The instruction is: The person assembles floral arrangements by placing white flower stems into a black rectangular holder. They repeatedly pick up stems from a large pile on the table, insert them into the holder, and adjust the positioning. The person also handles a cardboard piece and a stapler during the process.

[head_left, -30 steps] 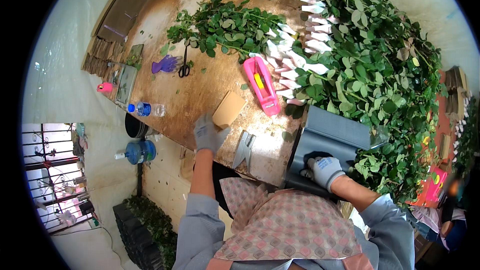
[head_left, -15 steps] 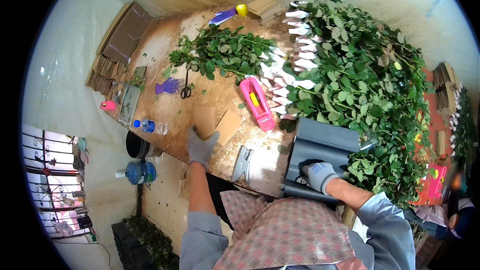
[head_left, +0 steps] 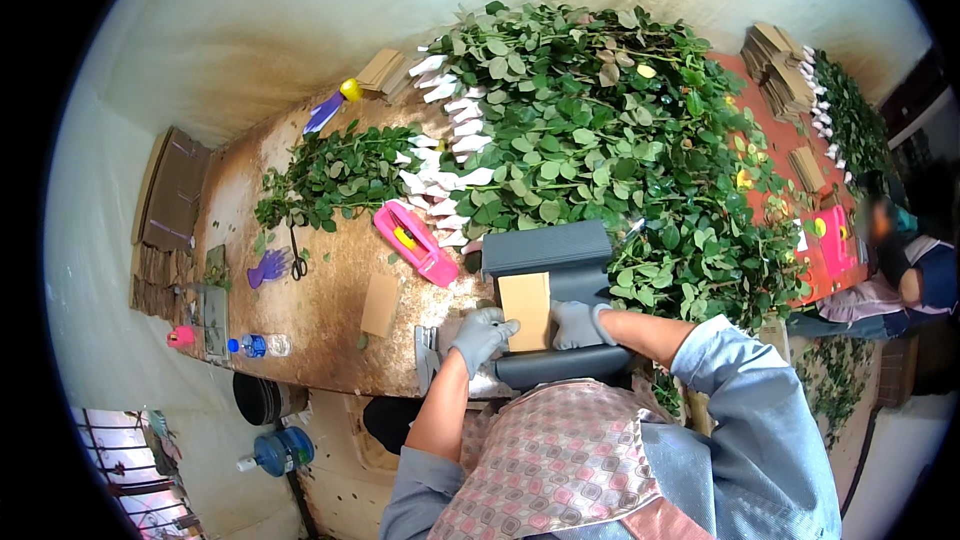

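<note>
I see a desk [head_left: 335, 325] heaped with leafy stems [head_left: 560, 140], and a grey cradle [head_left: 545, 252] seemingly supporting the cardboard piece [head_left: 525, 310] over its hollow. My left hand [head_left: 482, 338] pinches the left edge, likely for steadiness; my right hand [head_left: 578, 325], just beside, grips unclearly.

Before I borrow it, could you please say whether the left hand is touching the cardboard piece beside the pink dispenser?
Apart: the head view shows bare tabletop between the left hand and that cardboard piece.
</note>
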Demonstrator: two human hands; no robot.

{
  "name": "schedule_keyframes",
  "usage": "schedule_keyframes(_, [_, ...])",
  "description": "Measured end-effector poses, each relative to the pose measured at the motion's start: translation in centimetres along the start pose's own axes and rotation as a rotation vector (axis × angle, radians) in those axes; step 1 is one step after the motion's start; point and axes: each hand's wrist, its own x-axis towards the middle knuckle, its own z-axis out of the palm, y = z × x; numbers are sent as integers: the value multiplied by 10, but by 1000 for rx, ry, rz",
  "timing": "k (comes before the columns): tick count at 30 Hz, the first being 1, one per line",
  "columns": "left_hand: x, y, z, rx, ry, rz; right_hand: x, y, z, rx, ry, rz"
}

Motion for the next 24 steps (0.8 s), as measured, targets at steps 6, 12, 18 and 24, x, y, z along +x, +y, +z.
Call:
schedule_keyframes(6, [-9, 51, 12, 779, 144, -22, 9, -4, 1, 359, -13, 319])
schedule_keyframes(12, [-64, 84, 20, 943, -153, 177, 15, -6, 6, 134, 84, 323])
schedule_keyframes(18, [-70, 54, 40, 1117, -268, 252, 16, -14, 1, -33, 150, 266])
schedule_keyframes(24, [-61, 52, 44, 1188, -260, 267, 17, -18, -1, -195, 175, 270])
